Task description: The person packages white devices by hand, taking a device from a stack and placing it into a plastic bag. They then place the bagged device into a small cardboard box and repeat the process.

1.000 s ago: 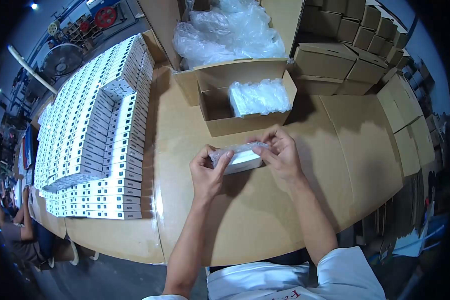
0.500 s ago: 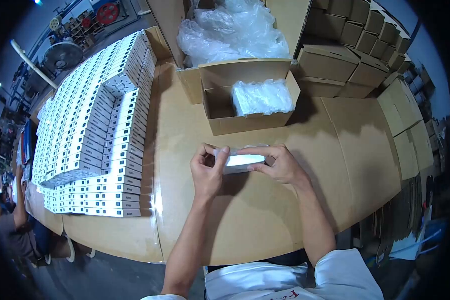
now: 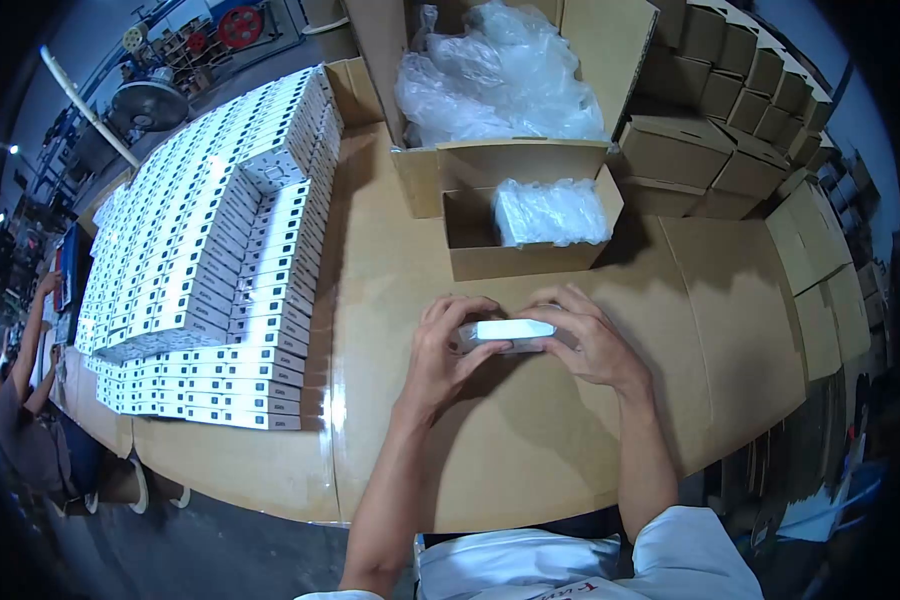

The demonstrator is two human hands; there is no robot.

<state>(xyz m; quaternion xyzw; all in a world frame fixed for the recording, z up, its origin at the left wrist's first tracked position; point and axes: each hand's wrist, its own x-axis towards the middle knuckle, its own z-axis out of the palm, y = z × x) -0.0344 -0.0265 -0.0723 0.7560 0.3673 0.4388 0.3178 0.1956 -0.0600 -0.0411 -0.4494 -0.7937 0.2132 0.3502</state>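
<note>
One left hand and one right hand hold a white box by its ends near the small carton; stacked boxes stand left of that carton.

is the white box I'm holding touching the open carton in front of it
Apart: the head view shows a strip of tabletop between the white box and the open carton.
</note>
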